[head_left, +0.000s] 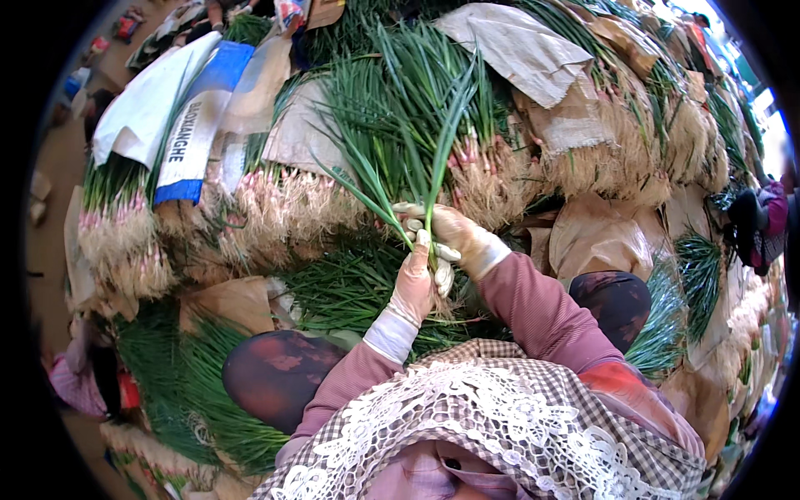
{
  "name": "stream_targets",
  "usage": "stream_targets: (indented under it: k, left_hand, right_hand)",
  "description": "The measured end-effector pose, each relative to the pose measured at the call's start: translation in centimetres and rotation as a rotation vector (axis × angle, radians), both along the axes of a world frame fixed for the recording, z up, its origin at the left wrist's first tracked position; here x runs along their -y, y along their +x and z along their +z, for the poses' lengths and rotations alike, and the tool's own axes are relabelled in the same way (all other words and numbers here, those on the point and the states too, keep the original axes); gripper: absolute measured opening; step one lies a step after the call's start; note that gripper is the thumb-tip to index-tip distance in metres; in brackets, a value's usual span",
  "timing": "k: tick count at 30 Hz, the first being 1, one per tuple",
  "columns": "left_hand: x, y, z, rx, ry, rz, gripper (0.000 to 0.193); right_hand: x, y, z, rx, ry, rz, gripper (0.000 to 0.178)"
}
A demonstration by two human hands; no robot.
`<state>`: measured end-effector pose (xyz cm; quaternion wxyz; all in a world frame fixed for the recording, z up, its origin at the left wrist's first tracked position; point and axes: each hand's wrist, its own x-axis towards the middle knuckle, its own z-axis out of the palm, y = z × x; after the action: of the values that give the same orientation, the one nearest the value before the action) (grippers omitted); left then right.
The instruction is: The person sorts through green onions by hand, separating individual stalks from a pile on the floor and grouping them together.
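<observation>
Both my hands wear thin pale gloves and meet in the middle of the view, close in front of my body. My left hand (414, 287) pinches the lower end of a spring onion (439, 162), thumb pointing up. My right hand (460, 236) is closed round the same lower stalks from the right. Long green leaves fan upward and to the left from between my fingers. Pale roots show just under my hands; the white base is mostly hidden by my fingers. Just beyond lies a bundle of spring onions (479, 154) with pinkish bulbs and long tan roots.
A long row of spring onion bundles (296, 200) runs across the far side, partly covered by woven sacks (521, 46). More green leaves (350, 287) lie between my knees and to the left. Brown paper (604, 237) lies at right. Other people (83, 367) sit at both edges.
</observation>
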<state>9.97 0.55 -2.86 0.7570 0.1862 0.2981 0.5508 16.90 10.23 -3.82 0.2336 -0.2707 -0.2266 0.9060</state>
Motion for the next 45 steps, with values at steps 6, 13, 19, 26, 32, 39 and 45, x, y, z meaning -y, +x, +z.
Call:
stream_targets:
  k: [6, 13, 19, 26, 32, 39, 45]
  left_hand:
    - [0.8, 0.0, 0.3, 0.179, -0.159, -0.024, 0.053]
    - [-0.7, -1.1, 4.8, -0.310, 0.192, 0.371, 0.033]
    - [-1.5, -2.1, 1.0, 0.219, -0.114, 0.151, 0.032]
    - [-1.5, -2.2, 4.3, -0.069, 0.178, 0.393, 0.022]
    - [-1.9, -1.6, 1.9, 0.196, -0.050, 0.161, 0.027]
    - [-1.9, -3.7, 2.3, -0.212, -0.055, 0.349, 0.028]
    - [-2.3, -1.4, -1.5, -0.060, -0.144, 0.086, 0.027]
  right_hand:
    - [0.2, 0.6, 2.7, 1.248, 1.275, 0.305, 0.037]
    - [1.5, 4.2, 2.9, 1.190, 1.377, 0.831, 0.031]
    - [-6.8, 9.0, 3.3, 1.834, 1.229, -0.112, 0.034]
    - [-8.2, 12.9, 8.0, 0.411, 0.729, -0.655, 0.007]
    - [-9.3, 13.9, 3.9, 1.111, 0.646, -0.152, 0.019]
    - [-4.7, 8.2, 5.8, 0.328, 0.577, -0.307, 0.014]
    - [4.5, 3.6, -1.2, 0.591, 0.881, 0.121, 0.026]
